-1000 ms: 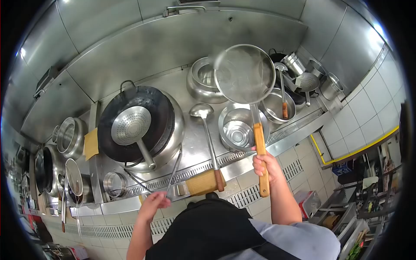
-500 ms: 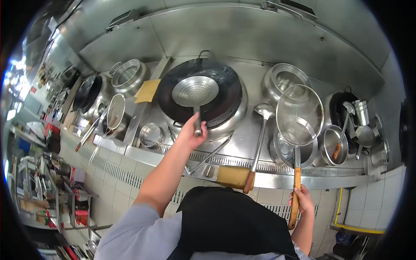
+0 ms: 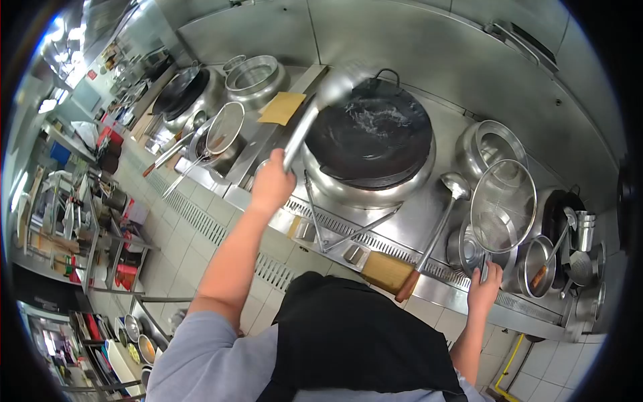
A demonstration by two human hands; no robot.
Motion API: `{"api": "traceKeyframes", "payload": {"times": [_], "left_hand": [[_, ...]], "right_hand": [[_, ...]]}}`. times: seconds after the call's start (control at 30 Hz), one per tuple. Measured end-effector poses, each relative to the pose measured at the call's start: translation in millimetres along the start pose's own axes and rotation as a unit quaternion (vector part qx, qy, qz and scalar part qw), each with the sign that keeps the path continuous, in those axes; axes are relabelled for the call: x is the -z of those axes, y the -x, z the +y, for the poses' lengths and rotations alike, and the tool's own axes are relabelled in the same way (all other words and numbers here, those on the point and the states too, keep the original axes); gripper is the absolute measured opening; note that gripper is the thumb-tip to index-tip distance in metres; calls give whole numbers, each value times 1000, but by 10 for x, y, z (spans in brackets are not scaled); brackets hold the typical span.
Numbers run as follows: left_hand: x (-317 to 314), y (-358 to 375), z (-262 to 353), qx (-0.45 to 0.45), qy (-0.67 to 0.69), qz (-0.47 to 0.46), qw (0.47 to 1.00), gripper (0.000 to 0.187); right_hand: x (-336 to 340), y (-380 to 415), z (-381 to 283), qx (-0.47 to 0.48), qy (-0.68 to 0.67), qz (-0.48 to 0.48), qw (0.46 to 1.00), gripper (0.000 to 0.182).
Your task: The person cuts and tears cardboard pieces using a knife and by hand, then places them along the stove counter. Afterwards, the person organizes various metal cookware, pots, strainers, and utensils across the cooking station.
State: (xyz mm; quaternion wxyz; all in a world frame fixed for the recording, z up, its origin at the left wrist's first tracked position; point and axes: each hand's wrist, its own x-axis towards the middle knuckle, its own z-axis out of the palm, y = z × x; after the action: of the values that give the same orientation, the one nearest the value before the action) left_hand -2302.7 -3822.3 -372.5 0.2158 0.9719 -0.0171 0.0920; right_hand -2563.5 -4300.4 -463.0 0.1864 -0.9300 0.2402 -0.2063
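Observation:
My left hand is closed around the handle of a perforated skimmer, whose bowl is smeared by motion and raised beside the far left rim of the wok. The black wok rests on a round metal burner ring, its inner surface shiny and wet-looking. On the right, my right hand grips a round mesh strainer low on its handle. The mesh head overlaps a metal pot behind it.
A ladle with a wooden handle lies across the front edge, over a yellow-brown block. Metal tongs lie before the wok. A yellow cloth is to the left. More pots and a smaller strainer stand around.
The skimmer has lifted off the wok and swung up and left in my left hand. My right hand has moved up along the strainer handle. The view has turned to the left.

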Motion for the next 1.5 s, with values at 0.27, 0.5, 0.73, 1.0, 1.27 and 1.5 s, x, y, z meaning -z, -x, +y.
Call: {"api": "traceKeyframes", "payload": {"times": [0.27,0.5,0.73,1.0,1.27,1.5], "left_hand": [[997,889,-1381,281,478,-136,821,37],[615,1060,-2932,403,588,-302,633,34],[-232,994,-3206,347,541,-406,649,37],[-137,849,-3968,331,490,-379,712,63],[93,1210,-4554,382,454,-301,747,55],[227,1763,-4629,440,392,-308,747,48]], "right_hand": [[-223,-82,-1053,126,-79,-41,988,26],[-941,188,-2533,213,-112,-78,967,29],[-2203,-404,-4030,340,-59,119,931,23],[-2417,-944,-4237,259,61,228,937,37],[-802,-3430,-3761,153,141,218,953,44],[-325,-4397,-3580,6,-246,114,962,36]]}}
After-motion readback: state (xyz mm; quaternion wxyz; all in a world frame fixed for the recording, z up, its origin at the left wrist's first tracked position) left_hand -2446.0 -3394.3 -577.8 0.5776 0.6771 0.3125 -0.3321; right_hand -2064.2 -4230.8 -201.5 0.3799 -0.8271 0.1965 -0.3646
